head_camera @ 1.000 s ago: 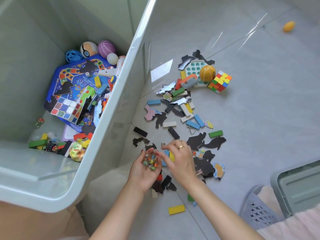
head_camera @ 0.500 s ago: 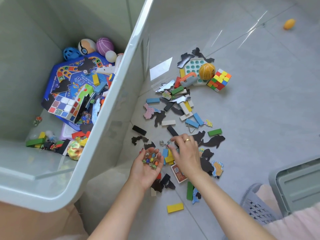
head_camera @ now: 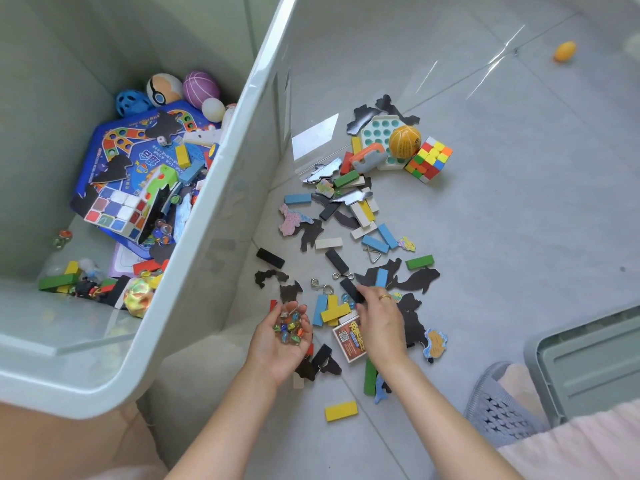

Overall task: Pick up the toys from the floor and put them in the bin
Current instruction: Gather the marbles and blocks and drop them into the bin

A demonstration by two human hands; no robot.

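marbles (head_camera: 290,328): a small heap of coloured glass ones lies in the upturned palm of the left hand (head_camera: 282,341), just right of the bin's near corner; two or three more (head_camera: 347,299) lie on the floor between the yellow blocks and the right hand.
left hand: fingers curled up loosely into a cup around the heap; best kept level and hollow, since a tilt would likely spill the marbles.
right hand (head_camera: 381,323): palm down over the loose toys, fingers bent and reaching to the floor by the black block (head_camera: 351,289); whether they already pinch something I cannot tell.
step in hand: judged as gathering the last stray marbles into the cupped palm before tipping the lot into the bin.
how to do it well: pinch one marble at a time, drop it low into the cup, and carry the cup over the rim before turning it.
bin (head_camera: 214,216): large pale tub on the left, already holding balls, a game board and blocks; its rim stands between the cupped hand and the inside.
open room: bare floor (head_camera: 519,202) far and right of the pile; a grey crate (head_camera: 588,362) and a slipper (head_camera: 498,407) close in at near right.
still scattered: blocks, puzzle pieces, a card box (head_camera: 350,341), a puzzle cube (head_camera: 429,159), a far orange ball (head_camera: 564,51).
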